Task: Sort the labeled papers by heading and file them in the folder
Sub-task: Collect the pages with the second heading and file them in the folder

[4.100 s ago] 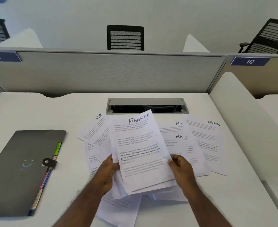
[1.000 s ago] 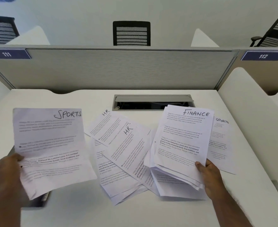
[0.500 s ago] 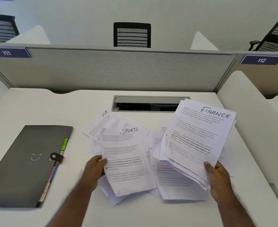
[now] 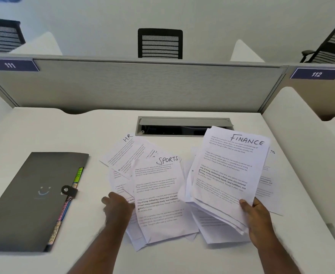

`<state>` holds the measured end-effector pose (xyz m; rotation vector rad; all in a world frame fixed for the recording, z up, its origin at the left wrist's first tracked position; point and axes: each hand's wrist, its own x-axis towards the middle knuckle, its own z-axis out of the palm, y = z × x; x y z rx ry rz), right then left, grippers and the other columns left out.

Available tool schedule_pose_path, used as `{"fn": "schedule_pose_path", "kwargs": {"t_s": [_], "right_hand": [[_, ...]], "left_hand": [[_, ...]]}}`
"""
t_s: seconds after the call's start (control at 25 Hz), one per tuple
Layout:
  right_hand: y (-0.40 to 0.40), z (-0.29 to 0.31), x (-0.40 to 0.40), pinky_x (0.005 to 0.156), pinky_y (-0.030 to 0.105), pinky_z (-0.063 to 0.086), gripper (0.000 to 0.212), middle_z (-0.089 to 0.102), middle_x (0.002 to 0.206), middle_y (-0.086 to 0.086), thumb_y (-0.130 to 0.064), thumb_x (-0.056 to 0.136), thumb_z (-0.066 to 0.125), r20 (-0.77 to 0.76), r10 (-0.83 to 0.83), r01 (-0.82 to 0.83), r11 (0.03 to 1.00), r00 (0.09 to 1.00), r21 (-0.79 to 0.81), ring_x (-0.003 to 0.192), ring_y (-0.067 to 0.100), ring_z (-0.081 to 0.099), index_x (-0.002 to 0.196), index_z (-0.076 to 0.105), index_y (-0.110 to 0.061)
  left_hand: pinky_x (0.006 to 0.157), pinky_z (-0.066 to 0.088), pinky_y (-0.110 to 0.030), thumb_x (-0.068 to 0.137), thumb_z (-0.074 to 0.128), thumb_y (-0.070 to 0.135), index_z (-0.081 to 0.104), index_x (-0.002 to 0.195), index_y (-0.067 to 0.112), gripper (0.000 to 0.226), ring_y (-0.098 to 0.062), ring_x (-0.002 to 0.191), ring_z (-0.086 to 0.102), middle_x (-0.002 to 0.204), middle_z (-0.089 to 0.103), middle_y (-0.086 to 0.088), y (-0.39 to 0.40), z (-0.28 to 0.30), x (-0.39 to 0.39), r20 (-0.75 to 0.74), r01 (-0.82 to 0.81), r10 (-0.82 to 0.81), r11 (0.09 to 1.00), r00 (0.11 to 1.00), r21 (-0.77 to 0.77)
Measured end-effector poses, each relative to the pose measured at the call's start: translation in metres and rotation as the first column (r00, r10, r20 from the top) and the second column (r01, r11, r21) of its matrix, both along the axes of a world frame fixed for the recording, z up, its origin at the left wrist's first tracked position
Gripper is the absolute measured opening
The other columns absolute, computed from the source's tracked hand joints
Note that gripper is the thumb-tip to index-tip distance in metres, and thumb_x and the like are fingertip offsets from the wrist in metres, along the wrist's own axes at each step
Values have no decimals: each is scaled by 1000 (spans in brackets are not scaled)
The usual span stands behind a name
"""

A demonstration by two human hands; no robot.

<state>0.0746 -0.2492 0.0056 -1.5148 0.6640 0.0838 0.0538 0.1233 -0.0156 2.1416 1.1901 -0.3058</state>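
Resting now on the pile, SPORTS sheet (image 4: 158, 194), left hand (image 4: 119, 204) fingers unclear, right hand (image 4: 255, 216) fingers still clamped on FINANCE stack (image 4: 226, 171).

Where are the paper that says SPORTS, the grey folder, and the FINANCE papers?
SPORTS paper (image 4: 158, 196), head view, middle of the sheet.
Grey folder (image 4: 30, 196), head view, its front cover.
FINANCE papers (image 4: 227, 171), head view, top sheet's middle.

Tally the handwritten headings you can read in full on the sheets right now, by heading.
FINANCE: 1, top sheet of the stack in the right hand
SPORTS: 1, the sheet by the left hand
HR: 1, the sheet at the far left of the pile
Total: 3 readable headings; other sheets are covered or cut off.
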Motion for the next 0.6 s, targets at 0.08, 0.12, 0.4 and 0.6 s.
{"fn": "schedule_pose_path", "kwargs": {"t_s": [0.08,0.12,0.4,0.6], "right_hand": [[5,3,0,70,31,51,21,67,110,3,-8,95,54,0,28,-28,1000,1000,-10,102,28,61,111,63,-18],[8,5,-1,67,30,51,21,66,107,1,-9,96,54,-3,35,-35,999,999,-6,100,26,60,112,62,-19],[11,-3,2,80,30,45,22,66,113,9,-5,95,55,37,78,-75,994,996,-76,99,27,61,114,62,-12],[13,-10,1,89,35,45,26,66,116,9,-6,95,55,35,105,-100,989,994,-112,102,27,60,119,62,-10]], "left_hand": [[99,46,-47,77,80,9,40,129,-2,67,-44,122,51,133,47,-25,10,-3,4,4,-87,88,996,996,-31],[99,46,-45,77,78,6,41,130,-2,64,-43,122,53,133,52,-26,16,-5,3,13,-111,112,993,994,-43],[83,58,-48,81,74,6,72,94,7,13,-37,86,69,98,74,-19,65,-19,-29,238,-217,275,946,932,-241],[84,52,-49,93,53,-2,66,99,-1,14,-40,94,65,104,69,-25,104,9,-47,323,-227,432,827,842,-514]]}}
